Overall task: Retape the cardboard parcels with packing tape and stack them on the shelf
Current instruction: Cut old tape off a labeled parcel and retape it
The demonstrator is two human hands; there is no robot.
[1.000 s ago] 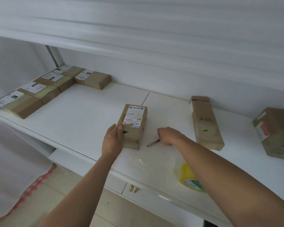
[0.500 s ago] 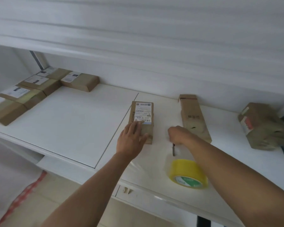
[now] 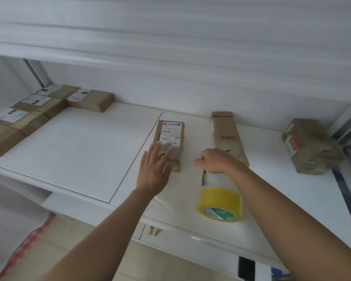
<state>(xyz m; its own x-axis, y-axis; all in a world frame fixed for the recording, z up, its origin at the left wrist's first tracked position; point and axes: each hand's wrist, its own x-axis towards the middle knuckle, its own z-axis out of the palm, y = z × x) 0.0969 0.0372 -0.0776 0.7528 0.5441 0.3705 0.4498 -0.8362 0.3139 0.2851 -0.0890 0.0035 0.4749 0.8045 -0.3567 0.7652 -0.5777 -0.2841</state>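
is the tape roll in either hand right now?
No. The yellow tape roll lies on the white shelf, apart from the left hand and the right hand.

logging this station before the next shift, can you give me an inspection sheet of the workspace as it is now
surface: white shelf, seam down its middle.
job's things: labelled parcel flat at centre; tall parcel to its right; bulky parcel far right; parcel row at back left; yellow tape roll near the front edge.
clutter: dark pen-like tool beside the roll; clear film at the front edge.
grippers: left hand flat, fingers straight on the labelled parcel's near end; right hand curled over the tool's top, grip unclear.
cables: nothing seen.
surroundings: white wall behind, upper shelf overhead, tiled floor below.
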